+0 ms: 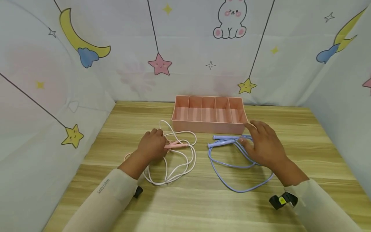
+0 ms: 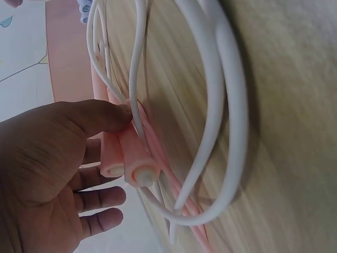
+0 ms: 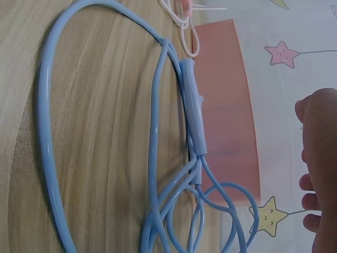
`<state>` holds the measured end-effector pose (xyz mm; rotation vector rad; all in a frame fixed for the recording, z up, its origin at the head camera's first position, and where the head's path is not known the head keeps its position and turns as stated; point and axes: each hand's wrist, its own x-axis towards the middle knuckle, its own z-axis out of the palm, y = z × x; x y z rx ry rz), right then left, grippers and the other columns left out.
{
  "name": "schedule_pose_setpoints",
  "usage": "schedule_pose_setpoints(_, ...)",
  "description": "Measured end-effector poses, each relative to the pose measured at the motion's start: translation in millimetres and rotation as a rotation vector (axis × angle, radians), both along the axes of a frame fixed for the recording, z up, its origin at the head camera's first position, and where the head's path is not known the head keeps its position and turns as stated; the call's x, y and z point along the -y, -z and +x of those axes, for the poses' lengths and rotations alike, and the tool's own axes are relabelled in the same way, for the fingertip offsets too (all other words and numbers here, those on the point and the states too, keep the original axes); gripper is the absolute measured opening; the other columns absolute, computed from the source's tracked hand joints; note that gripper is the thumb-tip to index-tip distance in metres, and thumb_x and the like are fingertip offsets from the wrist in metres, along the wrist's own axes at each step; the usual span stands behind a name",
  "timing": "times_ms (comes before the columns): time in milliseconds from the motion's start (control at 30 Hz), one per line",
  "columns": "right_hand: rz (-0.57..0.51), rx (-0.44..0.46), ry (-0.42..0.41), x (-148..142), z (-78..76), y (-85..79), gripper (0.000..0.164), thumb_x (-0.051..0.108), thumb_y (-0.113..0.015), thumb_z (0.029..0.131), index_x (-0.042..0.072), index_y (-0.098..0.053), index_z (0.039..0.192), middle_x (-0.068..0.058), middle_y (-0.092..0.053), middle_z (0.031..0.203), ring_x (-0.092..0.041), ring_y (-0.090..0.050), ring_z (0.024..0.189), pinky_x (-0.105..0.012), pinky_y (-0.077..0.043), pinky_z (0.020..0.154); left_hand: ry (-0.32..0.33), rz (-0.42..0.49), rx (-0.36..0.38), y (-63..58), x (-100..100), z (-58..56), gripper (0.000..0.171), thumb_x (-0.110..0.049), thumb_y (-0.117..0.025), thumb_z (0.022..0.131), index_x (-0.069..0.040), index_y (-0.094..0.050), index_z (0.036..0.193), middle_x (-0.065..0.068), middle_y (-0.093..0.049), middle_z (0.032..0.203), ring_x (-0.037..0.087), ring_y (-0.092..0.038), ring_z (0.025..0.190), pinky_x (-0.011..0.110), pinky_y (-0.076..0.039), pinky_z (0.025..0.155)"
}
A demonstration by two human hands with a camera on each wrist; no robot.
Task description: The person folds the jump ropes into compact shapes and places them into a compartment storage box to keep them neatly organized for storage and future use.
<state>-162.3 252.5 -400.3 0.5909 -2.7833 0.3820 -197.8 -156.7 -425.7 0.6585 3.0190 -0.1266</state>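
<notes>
A white skipping rope (image 1: 178,176) with pink handles (image 1: 177,146) lies in loose loops on the left. My left hand (image 1: 152,145) pinches the handles between thumb and index finger; in the left wrist view the handle ends (image 2: 142,175) point out below the thumb, other fingers apart from them. On the right lies a blue skipping rope (image 1: 240,191), its two blue handles (image 1: 222,143) side by side. Over its coiled right part is my right hand (image 1: 265,146), fingers relaxed and holding nothing. In the right wrist view that hand (image 3: 324,158) appears apart from the blue cord (image 3: 46,126).
A pink divided box (image 1: 207,127) with several compartments stands behind the ropes, against the printed cloth backdrop (image 1: 197,42). Both ropes lie on a wood-grain table (image 1: 197,209). Cloth walls (image 1: 34,154) rise at both sides.
</notes>
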Motion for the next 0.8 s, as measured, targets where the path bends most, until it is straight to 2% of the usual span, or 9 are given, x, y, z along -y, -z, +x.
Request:
schedule_pose_setpoints(133, -0.014, 0.005, -0.009, 2.2, 1.5, 2.8, 0.057, 0.034, -0.062, 0.101, 0.0, -0.05, 0.145, -0.026, -0.044, 0.147, -0.048, -0.036, 0.138, -0.064, -0.028, 0.109, 0.007, -0.001, 0.027, 2.3, -0.4, 0.2, 0.027, -0.036, -0.075, 0.09, -0.009, -0.075, 0.096, 0.009, -0.057, 0.1, 0.033, -0.051, 0.105, 0.05, -0.046, 0.09)
schedule_pose_setpoints(233, -0.031, 0.002, -0.029, 6.5, 3.0, 5.4, 0.055, 0.03, -0.066, 0.099, -0.001, -0.052, 0.143, -0.025, -0.046, 0.145, -0.047, -0.038, 0.137, -0.064, -0.029, 0.109, 0.01, 0.008, 0.008, 0.1, -1.1, 3.5, 0.027, -0.035, -0.073, 0.091, -0.008, -0.074, 0.095, 0.009, -0.056, 0.103, 0.033, -0.05, 0.108, 0.049, -0.045, 0.091)
schedule_pose_setpoints(400, -0.081, -0.037, -0.114, 19.9, 5.4, 5.0, 0.049, 0.022, -0.07, 0.096, -0.001, -0.057, 0.137, -0.021, -0.052, 0.141, -0.044, -0.042, 0.134, -0.061, -0.032, 0.108, 0.044, 0.057, -0.071, -17.6, -6.9, 13.3, 0.027, -0.03, -0.063, 0.096, -0.008, -0.067, 0.079, 0.008, -0.054, 0.101, 0.032, -0.048, 0.103, 0.049, -0.041, 0.092)
schedule_pose_setpoints(500, -0.113, -0.049, -0.173, 32.7, 6.7, 2.8, 0.047, 0.021, -0.071, 0.095, 0.0, -0.058, 0.135, -0.018, -0.053, 0.141, -0.041, -0.045, 0.133, -0.059, -0.035, 0.107, 0.093, 0.108, -0.086, -32.2, -13.8, 19.7, 0.026, -0.026, -0.061, 0.097, -0.01, -0.061, 0.076, 0.006, -0.056, 0.088, 0.031, -0.054, 0.089, 0.047, -0.045, 0.082)
schedule_pose_setpoints(667, -0.144, -0.017, -0.244, 56.7, 8.8, 0.7, 0.051, 0.022, -0.072, 0.096, 0.001, -0.056, 0.139, -0.017, -0.052, 0.142, -0.038, -0.048, 0.132, -0.057, -0.041, 0.105, 0.126, 0.219, 0.033, -50.9, -26.8, 28.5, 0.023, -0.029, -0.059, 0.103, -0.013, -0.06, 0.085, -0.001, -0.054, 0.066, 0.021, -0.056, 0.06, 0.044, -0.047, 0.056)
schedule_pose_setpoints(700, -0.148, -0.008, -0.253, 61.0, 9.2, 0.7, 0.052, 0.023, -0.072, 0.096, 0.001, -0.055, 0.14, -0.017, -0.052, 0.142, -0.038, -0.048, 0.133, -0.057, -0.041, 0.105, 0.116, 0.245, 0.069, -53.2, -29.1, 30.1, 0.024, -0.031, -0.058, 0.104, -0.015, -0.06, 0.087, -0.002, -0.053, 0.065, 0.019, -0.054, 0.058, 0.042, -0.046, 0.055)
schedule_pose_setpoints(800, -0.156, 0.016, -0.271, 72.1, 9.4, 2.4, 0.056, 0.024, -0.073, 0.096, 0.003, -0.053, 0.143, -0.017, -0.052, 0.143, -0.038, -0.048, 0.133, -0.056, -0.041, 0.105, 0.144, 0.31, 0.116, -56.9, -34.9, 32.9, 0.021, -0.034, -0.059, 0.105, -0.018, -0.062, 0.091, -0.006, -0.054, 0.068, 0.016, -0.052, 0.059, 0.04, -0.046, 0.057)
